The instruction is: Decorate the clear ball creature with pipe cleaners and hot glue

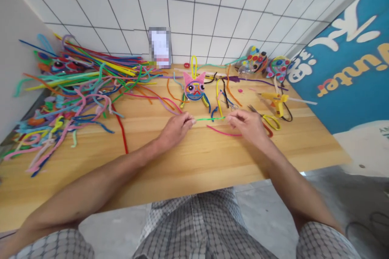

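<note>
Between my two hands a green pipe cleaner [209, 119] is stretched level just above the wooden table. My left hand [178, 127] pinches its left end, and my right hand [246, 124] pinches the other end, where a bit of yellow-green shows. Just beyond them lies a small round ornament [195, 90] with a pink-eared face, big eyes, a yellow loop on top and blue and yellow limbs. A pink pipe cleaner [223, 131] rests on the table below the green one, its right end passing beneath my right hand. Short blue and yellow pieces lie behind the green strand.
Loose pipe cleaners [91, 73] heap at the left. Yellow-handled scissors [269, 120] and a yellow glue gun [276, 101] with its cord lie right of my right hand. A phone [160, 47] leans on the tiled wall. Decorated ornaments [278, 66] stand at the back right.
</note>
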The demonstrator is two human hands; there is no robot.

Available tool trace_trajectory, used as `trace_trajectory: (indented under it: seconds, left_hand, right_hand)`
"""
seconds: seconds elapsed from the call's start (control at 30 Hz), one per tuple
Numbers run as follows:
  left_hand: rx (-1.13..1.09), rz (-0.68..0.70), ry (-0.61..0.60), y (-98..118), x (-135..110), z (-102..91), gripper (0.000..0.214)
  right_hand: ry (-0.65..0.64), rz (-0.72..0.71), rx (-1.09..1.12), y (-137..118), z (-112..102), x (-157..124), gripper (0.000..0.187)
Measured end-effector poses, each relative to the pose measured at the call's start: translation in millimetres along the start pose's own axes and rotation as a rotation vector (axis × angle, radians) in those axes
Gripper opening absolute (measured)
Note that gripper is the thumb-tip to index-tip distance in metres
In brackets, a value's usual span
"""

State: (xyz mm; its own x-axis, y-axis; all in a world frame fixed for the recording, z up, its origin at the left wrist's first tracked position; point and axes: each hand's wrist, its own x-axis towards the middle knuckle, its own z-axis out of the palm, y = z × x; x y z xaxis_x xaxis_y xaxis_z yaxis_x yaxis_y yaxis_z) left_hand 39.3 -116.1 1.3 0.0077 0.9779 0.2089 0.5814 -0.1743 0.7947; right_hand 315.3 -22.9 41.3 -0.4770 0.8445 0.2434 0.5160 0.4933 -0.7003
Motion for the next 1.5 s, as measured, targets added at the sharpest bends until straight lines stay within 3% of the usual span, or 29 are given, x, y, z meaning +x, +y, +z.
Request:
trace_trajectory:
  seconds: [0.13, 0.2, 0.27, 0.37, 0.6, 1.1, 1.3, 1.5]
  left_hand:
    - [0.061, 0.015, 0.030, 0.1, -1.9, 1.4, 0.019]
    - [0.100, 0.047, 0.024, 2.0, -4.6, 2.5, 0.016]
    - [0.130, 0.088, 0.022, 4.1, -7.6, 3.7, 0.014]
    - [0.130, 0.128, 0.032, 6.0, -11.2, 5.0, 0.014]
    - [0.071, 0.142, -0.029, 3.6, -11.7, 6.3, 0.011]
    - [0.217, 0.079, -0.111, 3.4, -10.0, 0.5, 0.011]
    - [-0.060, 0.022, -0.079, 8.6, -7.9, -4.9, 0.012]
    - [-0.468, -0.019, 0.081, 36.8, -1.5, -18.4, 0.034]
  right_hand:
    - [0.178, -0.247, -0.210, -16.6, -2.8, 10.1, 0.024]
    - [0.107, -0.364, -0.289, -29.2, 7.6, 10.8, 0.027]
    - [-0.063, -0.405, -0.305, -38.7, 24.0, 9.9, 0.021]
    - [-0.237, -0.350, -0.246, -42.0, 46.6, 9.2, 0.018]
    - [-0.290, -0.252, -0.046, -27.4, 52.9, 12.5, 0.022]
    - [-0.217, -0.399, 0.015, -12.1, 63.9, 10.9, 0.017]
    - [-0.186, -0.371, 0.136, -19.0, 59.5, 12.3, 0.018]
    - [-0.156, -0.226, 0.324, -58.4, 38.8, 21.2, 0.033]
